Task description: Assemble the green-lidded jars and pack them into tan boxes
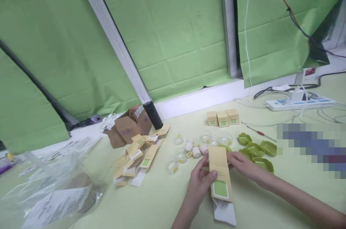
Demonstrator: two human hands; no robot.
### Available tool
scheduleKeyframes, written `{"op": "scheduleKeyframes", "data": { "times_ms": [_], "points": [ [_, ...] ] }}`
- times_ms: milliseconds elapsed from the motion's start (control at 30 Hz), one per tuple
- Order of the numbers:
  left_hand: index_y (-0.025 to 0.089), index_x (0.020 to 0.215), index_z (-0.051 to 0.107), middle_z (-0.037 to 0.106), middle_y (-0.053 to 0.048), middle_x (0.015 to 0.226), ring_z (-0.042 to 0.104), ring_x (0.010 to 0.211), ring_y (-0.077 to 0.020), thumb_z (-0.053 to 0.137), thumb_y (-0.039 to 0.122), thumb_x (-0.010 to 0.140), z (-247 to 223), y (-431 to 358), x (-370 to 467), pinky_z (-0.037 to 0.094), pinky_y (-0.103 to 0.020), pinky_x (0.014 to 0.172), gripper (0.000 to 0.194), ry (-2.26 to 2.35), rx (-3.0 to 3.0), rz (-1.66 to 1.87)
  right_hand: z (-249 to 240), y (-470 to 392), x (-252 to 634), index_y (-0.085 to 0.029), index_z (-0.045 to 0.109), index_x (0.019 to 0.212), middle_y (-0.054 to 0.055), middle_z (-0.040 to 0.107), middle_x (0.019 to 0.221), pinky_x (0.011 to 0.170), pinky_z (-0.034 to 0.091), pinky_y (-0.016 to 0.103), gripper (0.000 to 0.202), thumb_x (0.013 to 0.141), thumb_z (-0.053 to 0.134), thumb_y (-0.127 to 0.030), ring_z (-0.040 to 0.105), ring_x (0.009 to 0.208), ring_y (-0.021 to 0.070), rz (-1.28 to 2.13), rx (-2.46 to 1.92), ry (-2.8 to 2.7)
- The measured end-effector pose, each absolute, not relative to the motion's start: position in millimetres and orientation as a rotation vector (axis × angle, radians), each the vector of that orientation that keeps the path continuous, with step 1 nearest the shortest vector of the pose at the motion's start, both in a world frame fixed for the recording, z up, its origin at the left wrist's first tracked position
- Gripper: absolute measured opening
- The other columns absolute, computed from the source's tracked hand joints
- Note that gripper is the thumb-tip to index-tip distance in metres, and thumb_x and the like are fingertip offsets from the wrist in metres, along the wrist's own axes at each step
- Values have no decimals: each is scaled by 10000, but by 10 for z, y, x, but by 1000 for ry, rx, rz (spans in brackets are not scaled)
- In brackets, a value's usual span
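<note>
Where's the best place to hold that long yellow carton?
Probably by its two long edges, the left hand coming from the left, the right hand from the right: the carton is long and narrow, with a white flap sticking out at the near end.

Pale table (121, 207) under cartons (146, 163), green dishes (255, 149), perhaps plastic domes (181, 155).

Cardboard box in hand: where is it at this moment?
In the head view, the box is right of centre near the bottom, between the left hand and the right hand, left of the green trays.
</note>
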State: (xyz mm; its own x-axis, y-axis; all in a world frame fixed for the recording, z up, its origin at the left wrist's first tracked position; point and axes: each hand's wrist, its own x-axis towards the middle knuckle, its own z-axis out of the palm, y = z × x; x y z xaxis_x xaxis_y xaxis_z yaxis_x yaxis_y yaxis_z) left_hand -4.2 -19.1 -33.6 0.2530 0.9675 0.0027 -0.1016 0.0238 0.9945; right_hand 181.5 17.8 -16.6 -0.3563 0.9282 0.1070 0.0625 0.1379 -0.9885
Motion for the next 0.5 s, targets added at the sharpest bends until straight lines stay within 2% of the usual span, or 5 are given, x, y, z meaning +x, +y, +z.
{"op": "scheduleKeyframes", "data": {
  "times_ms": [133, 233, 300, 333, 500],
  "points": [
    [167, 1109, 610, 615, -112, 1147, 575, 1010, -274, 678, 423, 717, -280, -250, -1, 444, -348, 860, 474, 963, 1227, 1149, -121, 96, 1884, -244, 582, 1133, 74, 634, 1077, 819, 503, 407, 426, 855, 440, -534, 612, 908, 233, 1196, -1004, -1738],
    [171, 1064, 610, 657, -96, 1057, 607, 947, -261, 662, 414, 736, -222, -280, 23, 459, -347, 829, 412, 969, 1080, 1249, -72, 4, 1963, -273, 452, 1245, 102, 511, 1225, 864, 477, 406, 630, 709, 651, -536, 534, 1069, 272, 754, -892, -2046],
    [177, 1077, 596, 650, -90, 1071, 604, 959, -251, 627, 398, 772, -193, -292, 27, 458, -338, 826, 378, 942, 1000, 1292, -65, -55, 1981, -289, 458, 1258, 111, 512, 1207, 831, 488, 387, 785, 573, 769, -513, 524, 1077, 297, 467, -708, -2335],
    [182, 1089, 589, 641, -88, 1093, 595, 983, -248, 606, 391, 792, -184, -295, 26, 455, -332, 832, 364, 920, 971, 1306, -69, -80, 1973, -299, 476, 1254, 111, 534, 1174, 790, 499, 375, 793, 552, 791, -490, 548, 1032, 296, 322, -624, -2462],
    [182, 1070, 589, 638, -81, 1092, 576, 1021, -241, 591, 382, 807, -190, -293, 20, 446, -313, 833, 330, 884, 863, 1328, -96, -148, 1850, -270, 546, 1205, 78, 647, 991, 627, 465, 289, 480, 751, 697, -304, 597, 753, 191, -256, -385, -2591]
  ]
}}
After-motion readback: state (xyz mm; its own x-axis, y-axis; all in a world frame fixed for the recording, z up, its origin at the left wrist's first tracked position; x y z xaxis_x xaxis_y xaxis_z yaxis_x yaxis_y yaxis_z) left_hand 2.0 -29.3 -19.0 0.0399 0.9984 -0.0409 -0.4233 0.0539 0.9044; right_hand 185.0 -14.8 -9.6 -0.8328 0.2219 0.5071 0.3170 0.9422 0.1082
